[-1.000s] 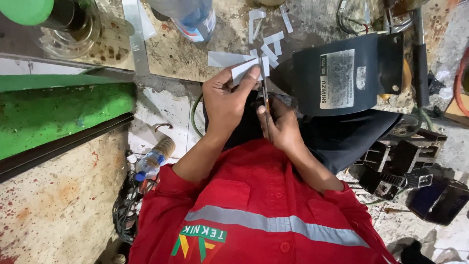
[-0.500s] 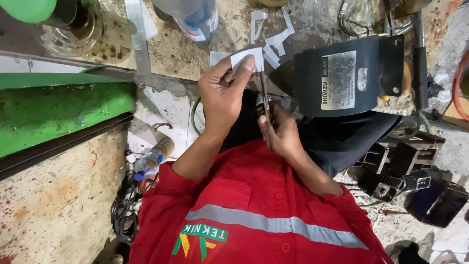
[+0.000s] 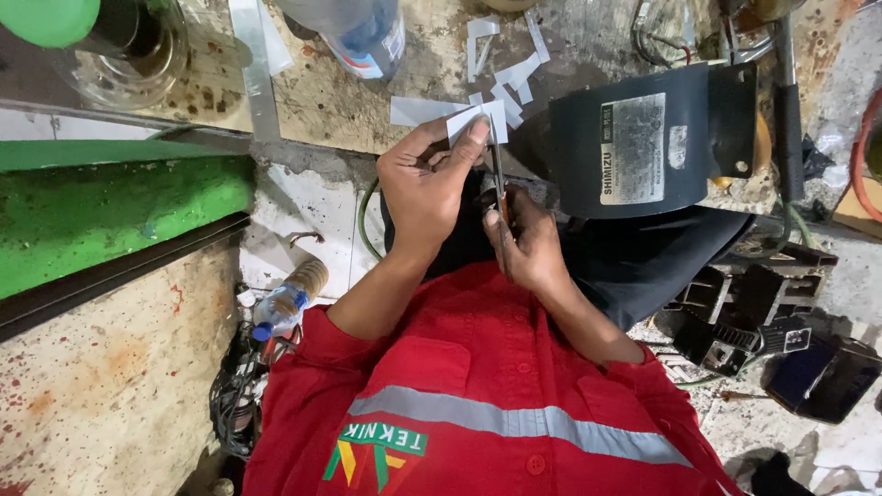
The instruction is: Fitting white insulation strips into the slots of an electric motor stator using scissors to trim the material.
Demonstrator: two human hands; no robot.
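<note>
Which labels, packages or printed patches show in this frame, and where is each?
Nameplate: silver-grey rectangle on the black motor, right of centre.
Bottle label: blue, white and red wrap on the clear bottle, top centre.
Shirt patch: green, yellow and red emblem on the red shirt, bottom centre.

Ahead of you, the dark round motor housing (image 3: 652, 138) carries a tall pale grey rectangular label (image 3: 632, 149) on its face. A clear plastic bottle with a blue and white wrapper label (image 3: 367, 37) stands at the desk's (image 3: 322, 101) far edge. A smaller bottle with a blue label (image 3: 280, 308) lies on the floor, lower left.
</note>
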